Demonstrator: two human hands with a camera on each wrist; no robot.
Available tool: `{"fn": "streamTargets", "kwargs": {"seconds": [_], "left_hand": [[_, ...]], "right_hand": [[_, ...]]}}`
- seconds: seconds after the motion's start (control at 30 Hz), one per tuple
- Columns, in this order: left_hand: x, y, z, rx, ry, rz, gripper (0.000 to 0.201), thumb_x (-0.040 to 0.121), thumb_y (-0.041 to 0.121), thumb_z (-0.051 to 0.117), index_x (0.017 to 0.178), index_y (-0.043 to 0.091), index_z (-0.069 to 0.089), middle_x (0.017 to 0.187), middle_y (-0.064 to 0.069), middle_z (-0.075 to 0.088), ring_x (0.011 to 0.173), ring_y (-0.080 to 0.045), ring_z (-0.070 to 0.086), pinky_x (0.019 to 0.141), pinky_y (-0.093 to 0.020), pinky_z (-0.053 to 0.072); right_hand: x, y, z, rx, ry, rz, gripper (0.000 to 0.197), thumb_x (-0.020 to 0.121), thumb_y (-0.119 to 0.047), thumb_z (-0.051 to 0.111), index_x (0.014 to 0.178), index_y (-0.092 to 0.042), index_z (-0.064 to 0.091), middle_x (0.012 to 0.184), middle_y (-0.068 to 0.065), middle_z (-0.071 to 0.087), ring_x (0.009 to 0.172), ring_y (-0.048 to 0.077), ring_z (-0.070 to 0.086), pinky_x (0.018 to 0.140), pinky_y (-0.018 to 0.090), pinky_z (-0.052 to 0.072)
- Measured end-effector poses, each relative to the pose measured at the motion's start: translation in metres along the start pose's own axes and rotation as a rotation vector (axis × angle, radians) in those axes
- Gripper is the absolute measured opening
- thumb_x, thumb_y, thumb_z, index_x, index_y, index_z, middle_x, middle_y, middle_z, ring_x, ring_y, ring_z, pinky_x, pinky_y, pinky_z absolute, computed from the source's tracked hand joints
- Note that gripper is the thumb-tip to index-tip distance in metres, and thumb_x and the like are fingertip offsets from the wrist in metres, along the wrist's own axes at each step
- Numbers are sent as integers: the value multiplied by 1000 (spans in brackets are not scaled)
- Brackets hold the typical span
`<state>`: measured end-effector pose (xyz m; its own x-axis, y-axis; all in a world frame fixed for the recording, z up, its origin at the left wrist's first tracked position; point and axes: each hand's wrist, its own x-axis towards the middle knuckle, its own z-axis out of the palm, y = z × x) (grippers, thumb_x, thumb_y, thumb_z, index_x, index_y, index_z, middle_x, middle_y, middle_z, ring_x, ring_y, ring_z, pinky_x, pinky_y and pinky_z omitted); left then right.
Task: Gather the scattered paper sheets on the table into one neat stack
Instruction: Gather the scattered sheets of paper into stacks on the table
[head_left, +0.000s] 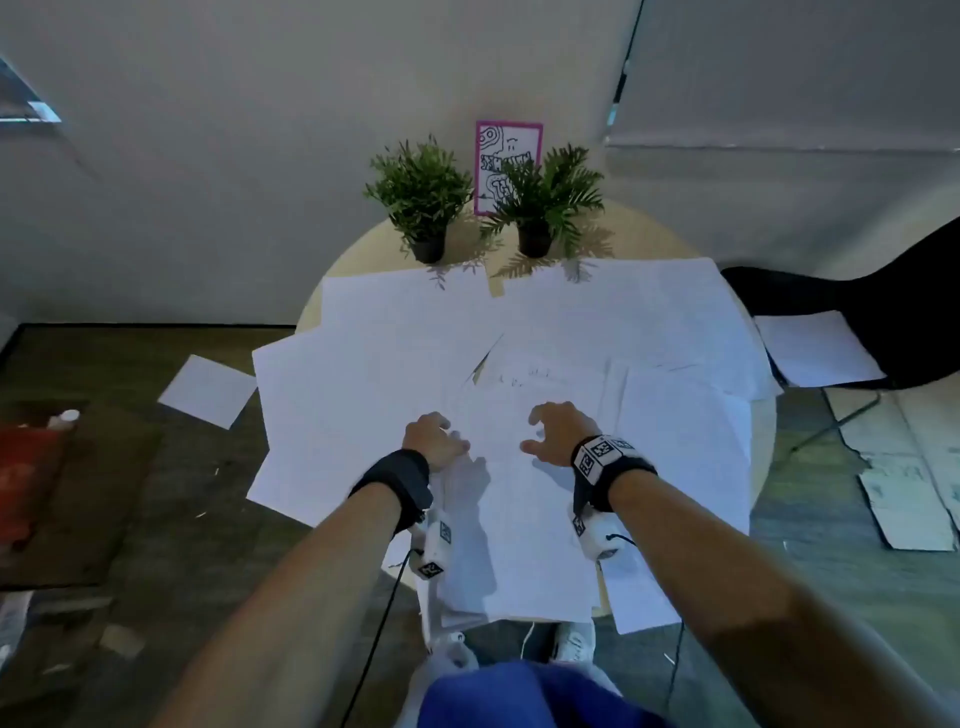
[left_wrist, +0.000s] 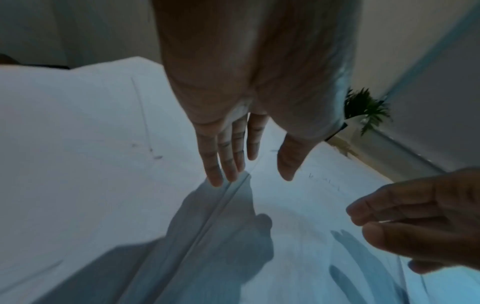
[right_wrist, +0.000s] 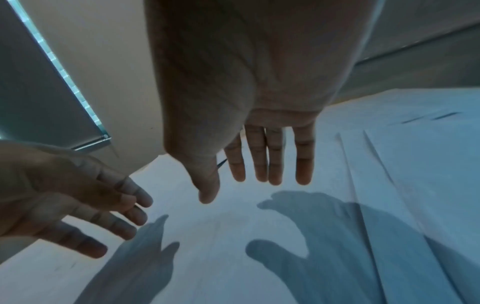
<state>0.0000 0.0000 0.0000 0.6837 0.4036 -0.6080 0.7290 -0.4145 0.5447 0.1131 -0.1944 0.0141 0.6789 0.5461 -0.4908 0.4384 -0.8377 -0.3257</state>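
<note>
left grip (head_left: 434, 440) hovering, fingers spread, holding nothing | right grip (head_left: 557, 432) hovering, fingers spread, holding nothing | paper sheets (head_left: 524, 358) lying scattered, overlapping across round counter (head_left: 762, 447)

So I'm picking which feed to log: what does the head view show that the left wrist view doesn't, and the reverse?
Only the head view shows the round table, the framed drawing, both potted plants and sheets on the floor. Only the left wrist view shows the left hand's straight fingers from below, over a sheet edge. Both show the scattered paper sheets and both hands, the right hand holding nothing.
</note>
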Motion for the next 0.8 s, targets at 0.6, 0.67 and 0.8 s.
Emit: {"fn": "streamTargets", "kwargs": {"seconds": [0.6,0.67,0.8], "left_hand": [[-2,-13,42,-115,57,-244,56,73,27,76,116,7,46,109,-9,56,91,-26,61,59,-29,47],[-1,-19,43,-161,41,-218,45,76,26,74,106,11,44,98,-3,52,75,-16,51,52,-23,37],[0,-26,48,-238,24,-117,38,76,14,71,69,15,34,67,1,35,57,-15,31,45,-20,26]], "right_hand": [[-12,13,86,-161,-32,27,93,87,-46,68,158,-30,9,166,7,-12,153,28,-2,119,50,19],[-12,13,85,-154,-30,28,93,88,-45,68,158,-30,8,165,8,-13,153,28,-3,120,51,18],[-10,11,86,-144,-19,36,95,87,-44,69,158,-30,9,166,7,-13,153,28,-3,120,51,17]]}}
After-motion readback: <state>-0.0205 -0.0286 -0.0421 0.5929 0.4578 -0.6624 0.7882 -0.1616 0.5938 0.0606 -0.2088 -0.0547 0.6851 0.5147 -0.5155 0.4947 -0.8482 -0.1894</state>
